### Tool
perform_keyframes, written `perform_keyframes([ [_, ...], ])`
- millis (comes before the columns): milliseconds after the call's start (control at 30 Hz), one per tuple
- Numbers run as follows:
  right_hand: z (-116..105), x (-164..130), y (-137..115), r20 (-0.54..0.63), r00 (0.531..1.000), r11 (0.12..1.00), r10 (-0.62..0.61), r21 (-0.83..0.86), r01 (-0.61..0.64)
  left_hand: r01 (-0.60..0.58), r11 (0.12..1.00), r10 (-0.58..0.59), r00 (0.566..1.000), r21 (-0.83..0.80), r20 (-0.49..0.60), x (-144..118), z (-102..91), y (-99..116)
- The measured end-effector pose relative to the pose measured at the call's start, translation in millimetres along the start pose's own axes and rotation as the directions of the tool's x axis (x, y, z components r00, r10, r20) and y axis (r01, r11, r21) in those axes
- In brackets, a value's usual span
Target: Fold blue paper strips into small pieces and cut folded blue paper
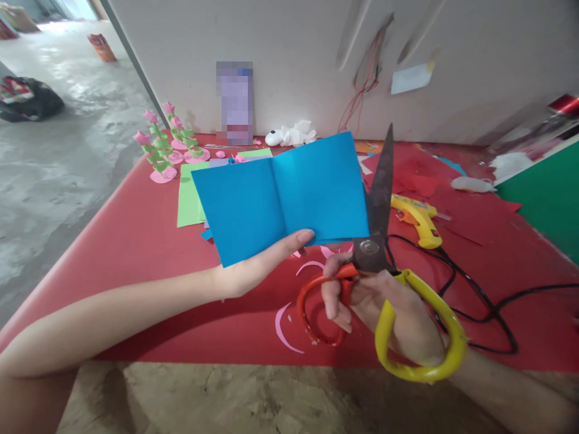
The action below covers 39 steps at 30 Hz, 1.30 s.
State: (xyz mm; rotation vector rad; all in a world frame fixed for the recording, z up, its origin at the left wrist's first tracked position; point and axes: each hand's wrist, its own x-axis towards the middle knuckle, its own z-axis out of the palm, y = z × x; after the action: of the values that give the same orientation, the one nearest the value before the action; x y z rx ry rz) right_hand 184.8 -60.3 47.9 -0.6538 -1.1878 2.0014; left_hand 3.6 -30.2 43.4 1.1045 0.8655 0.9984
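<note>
Hands raised over red bench (136, 241), each gripping something.
Left hand (253, 268) pinches blue paper (280, 196) at its lower edge; right hand (389, 307) grips upright scissors (377, 241) just beside it. Grey wall behind.

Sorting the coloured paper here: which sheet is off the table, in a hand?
The blue sheet, creased down its middle, pinched by the left hand; the light green sheet lies flat.

Two bare forearms, no sleeves, left hand (253, 271) and right hand (389, 313) without rings
</note>
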Motion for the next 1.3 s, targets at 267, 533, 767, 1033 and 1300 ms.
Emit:
perform_keyframes([
  [267,2,2,0,-0.014,1.0,1.0,-0.006,0.006,0.006,-0.001,0.975,0.052,0.974,0.222,-0.223,7,-9.7,-8],
  [533,-3,3,5,-0.006,0.997,0.997,-0.073,0.029,0.073,0.031,0.949,0.015,0.99,0.315,-0.142,-3,-19.1,0],
  [767,-5,4,6,-0.027,0.995,0.996,-0.092,0.009,0.092,0.012,0.972,0.038,0.977,0.233,-0.208,0,-4.2,-1],
  [1033,-6,4,5,-0.077,0.99,0.992,-0.122,-0.03,0.12,-0.137,0.985,0.119,0.98,-0.108,-0.16,8,-1.4,8],
  [1300,-4,2,5,-0.13,0.98,0.987,-0.148,-0.085,0.137,-0.194,0.978,0.199,0.978,0.076,-0.066,8,-12.1,4],
])
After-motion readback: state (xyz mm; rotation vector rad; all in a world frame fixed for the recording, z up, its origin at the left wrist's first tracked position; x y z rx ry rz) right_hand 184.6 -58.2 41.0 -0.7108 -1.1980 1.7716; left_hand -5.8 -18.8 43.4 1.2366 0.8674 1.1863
